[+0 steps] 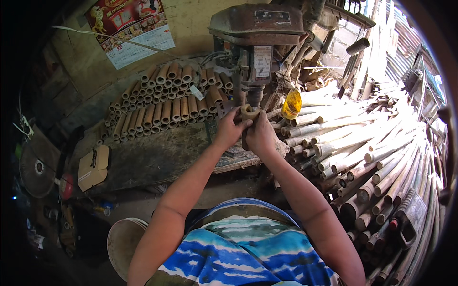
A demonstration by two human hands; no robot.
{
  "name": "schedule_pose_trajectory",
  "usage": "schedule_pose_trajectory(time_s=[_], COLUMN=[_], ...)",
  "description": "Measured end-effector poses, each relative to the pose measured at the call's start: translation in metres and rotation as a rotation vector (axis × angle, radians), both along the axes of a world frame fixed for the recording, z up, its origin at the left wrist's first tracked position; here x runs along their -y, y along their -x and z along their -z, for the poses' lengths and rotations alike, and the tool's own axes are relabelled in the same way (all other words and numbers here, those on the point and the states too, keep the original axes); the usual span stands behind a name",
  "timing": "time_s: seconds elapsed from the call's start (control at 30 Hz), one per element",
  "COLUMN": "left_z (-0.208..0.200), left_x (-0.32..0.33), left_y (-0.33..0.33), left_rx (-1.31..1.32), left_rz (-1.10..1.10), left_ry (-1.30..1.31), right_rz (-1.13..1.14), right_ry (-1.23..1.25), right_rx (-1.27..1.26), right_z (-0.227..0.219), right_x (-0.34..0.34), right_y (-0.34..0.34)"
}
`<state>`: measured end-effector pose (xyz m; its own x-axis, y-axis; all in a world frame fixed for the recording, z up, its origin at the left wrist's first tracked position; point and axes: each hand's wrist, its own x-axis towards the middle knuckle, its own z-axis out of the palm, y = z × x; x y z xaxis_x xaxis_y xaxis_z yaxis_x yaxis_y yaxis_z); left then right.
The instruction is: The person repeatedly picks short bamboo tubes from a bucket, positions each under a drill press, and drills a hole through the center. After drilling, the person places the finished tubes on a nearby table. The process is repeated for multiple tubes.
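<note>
Both my hands grip a short bamboo tube [249, 113] upright under the drill press [257, 28]. My left hand [231, 127] closes on its left side, with the thumb near the rim. My right hand [261, 136] wraps the right side. The drill chuck [255, 97] sits just above the tube, its lower end at the tube's open mouth; how deep the bit reaches is hidden. Behind my left hand, several cut bamboo tubes [185, 108] lie stacked in rows on the workbench [167, 147].
Long bamboo poles [353, 125] fill the right side, with a yellow bottle [291, 104] hanging before them and a dark plastic jug [409, 219] on top. A cardboard piece [93, 168] lies on the bench's left end. A round bucket [125, 243] stands below. A calendar [131, 29] hangs behind.
</note>
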<state>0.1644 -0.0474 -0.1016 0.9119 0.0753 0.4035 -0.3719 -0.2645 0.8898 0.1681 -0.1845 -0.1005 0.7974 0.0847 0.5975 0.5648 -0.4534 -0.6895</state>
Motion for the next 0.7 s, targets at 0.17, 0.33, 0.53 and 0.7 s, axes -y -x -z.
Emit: schedule_pose_trajectory(time_s=[0.17,0.33,0.53,0.7], left_z=[-0.010,-0.005,0.026,0.034], left_x=[0.010,0.027,0.018,0.005], left_y=[-0.010,-0.004,0.003,0.003], left_rx=[-0.005,0.001,0.022,0.077], left_rz=[-0.042,-0.047,0.010,-0.089], left_ry=[-0.167,-0.255,-0.139,-0.153], right_rz=[-0.036,-0.032,-0.042,-0.044], right_ry=[0.032,0.082,0.112,0.082], right_rx=[-0.086,-0.141,-0.117,-0.029], right_z=[-0.004,-0.003,0.009,0.009], right_x=[0.015,0.033,0.032,0.014], right_y=[-0.014,-0.008,0.016,0.012])
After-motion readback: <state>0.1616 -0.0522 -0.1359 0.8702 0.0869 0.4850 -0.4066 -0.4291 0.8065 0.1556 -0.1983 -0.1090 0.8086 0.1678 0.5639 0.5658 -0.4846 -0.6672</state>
